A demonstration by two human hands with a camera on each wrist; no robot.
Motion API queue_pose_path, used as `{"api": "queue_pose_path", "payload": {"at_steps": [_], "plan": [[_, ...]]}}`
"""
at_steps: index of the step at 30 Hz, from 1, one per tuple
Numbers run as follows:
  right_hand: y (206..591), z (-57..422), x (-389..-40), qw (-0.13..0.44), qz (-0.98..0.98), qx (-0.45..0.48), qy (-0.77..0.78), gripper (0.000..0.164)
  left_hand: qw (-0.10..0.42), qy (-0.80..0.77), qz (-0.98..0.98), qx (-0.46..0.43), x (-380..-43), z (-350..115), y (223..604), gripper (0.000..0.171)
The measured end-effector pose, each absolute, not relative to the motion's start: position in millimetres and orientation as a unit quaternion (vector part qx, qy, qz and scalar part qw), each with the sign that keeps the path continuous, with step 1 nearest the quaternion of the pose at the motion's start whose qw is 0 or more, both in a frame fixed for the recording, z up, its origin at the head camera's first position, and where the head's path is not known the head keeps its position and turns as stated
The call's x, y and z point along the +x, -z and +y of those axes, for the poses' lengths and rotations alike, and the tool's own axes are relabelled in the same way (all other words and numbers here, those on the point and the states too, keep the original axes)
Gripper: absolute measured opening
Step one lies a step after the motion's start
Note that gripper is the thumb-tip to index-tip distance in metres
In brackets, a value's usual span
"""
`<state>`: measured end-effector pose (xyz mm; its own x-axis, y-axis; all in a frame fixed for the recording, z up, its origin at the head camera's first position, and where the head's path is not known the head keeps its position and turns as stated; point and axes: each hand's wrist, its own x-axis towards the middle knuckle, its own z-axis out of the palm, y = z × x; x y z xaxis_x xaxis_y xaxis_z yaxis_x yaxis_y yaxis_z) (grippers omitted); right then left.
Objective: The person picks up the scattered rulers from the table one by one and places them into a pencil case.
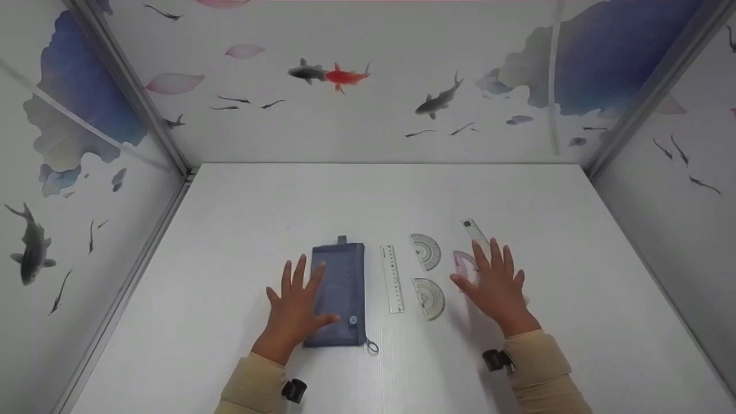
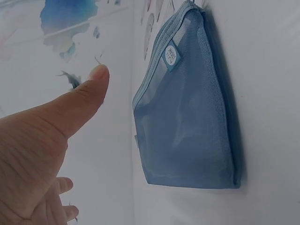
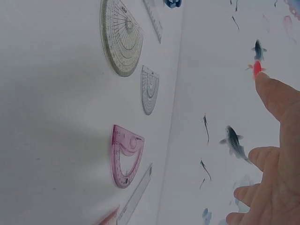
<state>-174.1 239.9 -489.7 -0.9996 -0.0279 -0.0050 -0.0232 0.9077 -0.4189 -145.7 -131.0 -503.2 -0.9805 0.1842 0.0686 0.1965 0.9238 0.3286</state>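
A blue mesh zip pouch lies flat on the white table, its label and zip pull towards the near end. Over its left edge hovers my left hand, fingers spread, holding nothing. My right hand, likewise spread, is above a pink protractor and a clear ruler, partly covering both in the head view. Between the hands lie another clear ruler, a far clear protractor and a near one. A pinkish piece shows at the right wrist view's bottom edge; its kind is unclear.
The white table is enclosed by a back panel and side panels, printed with fish and blue patches. Metal posts stand at the back corners. Each sleeve carries a small black wrist device, such as the left one.
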Motion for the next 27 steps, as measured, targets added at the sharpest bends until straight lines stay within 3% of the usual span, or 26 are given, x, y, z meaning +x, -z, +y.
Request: {"api": "queue_pose_path", "payload": {"at_steps": [27], "plan": [[503.8, 221.5, -179.1, -0.004, 0.971, -0.027, 0.239, 0.088, -0.001, 0.161, -0.977, -0.141, -140.7, -112.6, 510.6, 0.105]]}}
